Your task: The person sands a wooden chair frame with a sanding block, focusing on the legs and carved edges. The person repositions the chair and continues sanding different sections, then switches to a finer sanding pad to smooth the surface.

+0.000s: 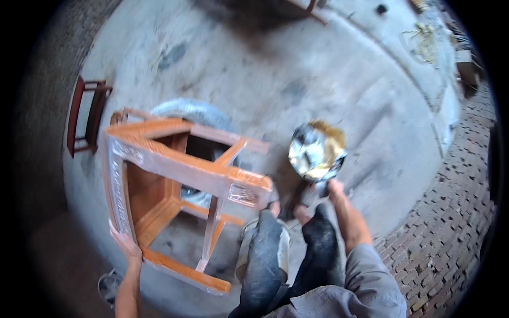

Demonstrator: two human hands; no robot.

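Note:
An orange-brown wooden stool frame (159, 164) with carved pale edges lies on its side at the left, legs pointing right. My left hand (127, 246) grips its lower left edge, fingers partly behind the wood. Under the frame shows part of a round grey-blue object (196, 108), possibly a tyre or basin. To the right, my right hand (338, 197) is closed round the handle of a round pan (338, 168). Yellowish stuff and a dark grey lump, too blurred to name, lie in the pan. It is held near my feet.
I sit on a pale round bucket-like seat (286, 249). A dark red wooden frame (85, 116) stands at the far left. A small container (108, 286) is at the lower left. Brick paving (424, 249) borders the concrete floor (254, 85) at right; loose pale strands (424, 42) lie far right.

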